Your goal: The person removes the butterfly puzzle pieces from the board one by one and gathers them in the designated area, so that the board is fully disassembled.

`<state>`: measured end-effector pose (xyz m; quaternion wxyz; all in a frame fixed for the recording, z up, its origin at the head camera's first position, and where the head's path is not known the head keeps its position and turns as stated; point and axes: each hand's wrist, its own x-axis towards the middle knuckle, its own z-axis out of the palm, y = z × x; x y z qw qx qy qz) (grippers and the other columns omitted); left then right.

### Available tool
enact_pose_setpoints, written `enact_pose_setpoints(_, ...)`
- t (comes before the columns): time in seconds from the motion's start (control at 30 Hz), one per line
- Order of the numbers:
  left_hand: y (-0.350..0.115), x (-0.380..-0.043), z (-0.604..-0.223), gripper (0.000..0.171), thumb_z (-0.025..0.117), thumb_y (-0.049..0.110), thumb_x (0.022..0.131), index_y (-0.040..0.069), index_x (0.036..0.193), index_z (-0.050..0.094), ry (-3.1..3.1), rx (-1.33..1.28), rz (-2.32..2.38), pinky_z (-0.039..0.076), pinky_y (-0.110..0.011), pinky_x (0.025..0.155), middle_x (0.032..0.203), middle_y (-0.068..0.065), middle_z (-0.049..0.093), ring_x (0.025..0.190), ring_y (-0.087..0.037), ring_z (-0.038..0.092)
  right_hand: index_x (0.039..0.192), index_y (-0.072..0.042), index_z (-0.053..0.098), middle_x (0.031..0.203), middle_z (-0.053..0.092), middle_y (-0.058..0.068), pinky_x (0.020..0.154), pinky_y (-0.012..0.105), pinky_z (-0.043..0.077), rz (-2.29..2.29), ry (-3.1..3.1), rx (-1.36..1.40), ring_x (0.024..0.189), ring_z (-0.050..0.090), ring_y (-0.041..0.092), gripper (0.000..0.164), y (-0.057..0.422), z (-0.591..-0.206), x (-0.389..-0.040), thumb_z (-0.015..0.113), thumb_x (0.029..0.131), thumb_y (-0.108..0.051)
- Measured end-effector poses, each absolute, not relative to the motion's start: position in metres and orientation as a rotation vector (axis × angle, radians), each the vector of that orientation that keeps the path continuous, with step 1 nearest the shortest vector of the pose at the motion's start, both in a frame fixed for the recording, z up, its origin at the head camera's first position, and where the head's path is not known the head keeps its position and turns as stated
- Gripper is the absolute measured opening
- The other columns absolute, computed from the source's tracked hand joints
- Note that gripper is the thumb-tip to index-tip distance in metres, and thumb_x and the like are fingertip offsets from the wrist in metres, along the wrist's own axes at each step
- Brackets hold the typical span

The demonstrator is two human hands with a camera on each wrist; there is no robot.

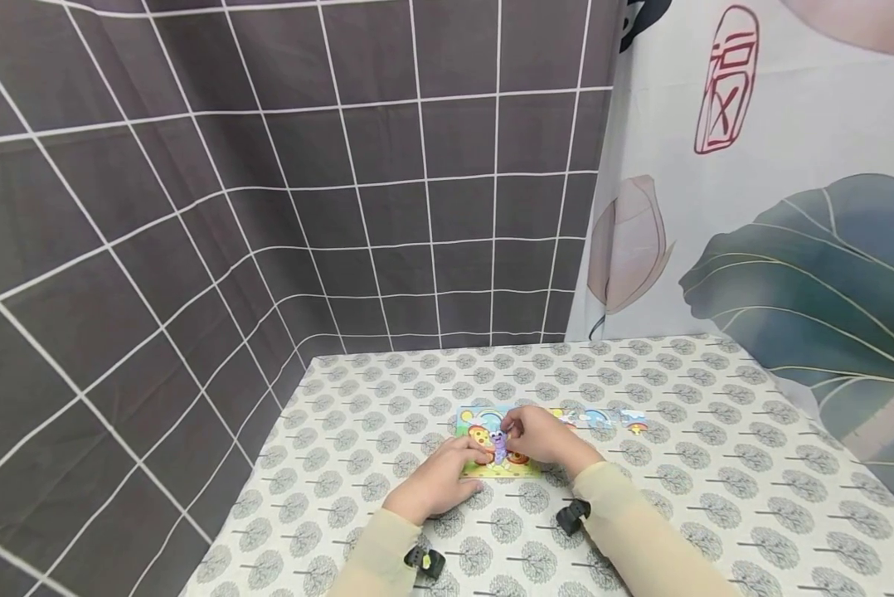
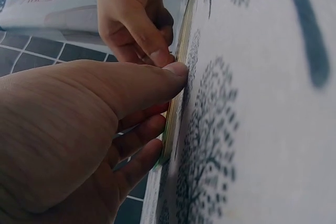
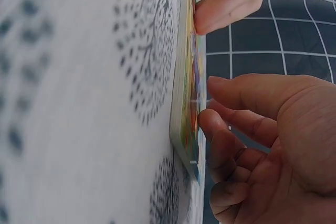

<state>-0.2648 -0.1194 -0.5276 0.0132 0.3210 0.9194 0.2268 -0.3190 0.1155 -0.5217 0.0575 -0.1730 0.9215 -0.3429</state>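
A bright butterfly puzzle board lies flat on the patterned cloth, with a purple smiling body piece at its middle. My left hand rests on the board's left part, fingertips on its surface; in the left wrist view the thumb lies by the near edge. Over the right half is my right hand. Its index fingertip touches the board in the right wrist view, while the thumb stands a little apart and nothing shows between them. This hand hides part of the board.
Loose puzzle pieces lie right of the board: a rainbow piece and a cloud-and-rainbow piece, with others partly behind the right hand. A tree-print cloth covers the table. Behind stand a dark grid curtain and a lotus-print curtain.
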Motion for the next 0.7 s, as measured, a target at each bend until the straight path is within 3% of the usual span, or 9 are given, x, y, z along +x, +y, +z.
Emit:
enact_pose_setpoints(0.17, -0.1189, -0.2658, -0.5289, 0.042, 0.078, 0.02, 0.093, 0.02, 0.135, 0.071, 2.867, 1.003, 0.706, 0.044, -0.037, 0.116, 0.132, 0.012, 0.06, 0.129, -0.013, 0.052, 0.109, -0.007, 0.074, 0.069, 0.06, -0.002, 0.048, 0.024, 0.046, -1.076, 2.775, -0.517, 0.054, 0.052, 0.011, 0.027, 0.1136, -0.5239, -0.3209, 0.074, 0.083, -0.002)
enact_pose_setpoints(0.7, -0.1179, -0.2637, -0.5255, 0.043, 0.076, 0.019, 0.094, 0.019, 0.137, 0.07, 2.864, 0.98, 0.669, 0.043, -0.035, 0.117, 0.134, 0.01, 0.059, 0.13, -0.013, 0.051, 0.112, -0.005, 0.074, 0.072, 0.06, -0.001, 0.056, 0.028, 0.049, -1.061, 2.779, -0.476, 0.057, 0.054, 0.012, 0.028, 0.1106, -0.5269, -0.3217, 0.083, 0.086, -0.006)
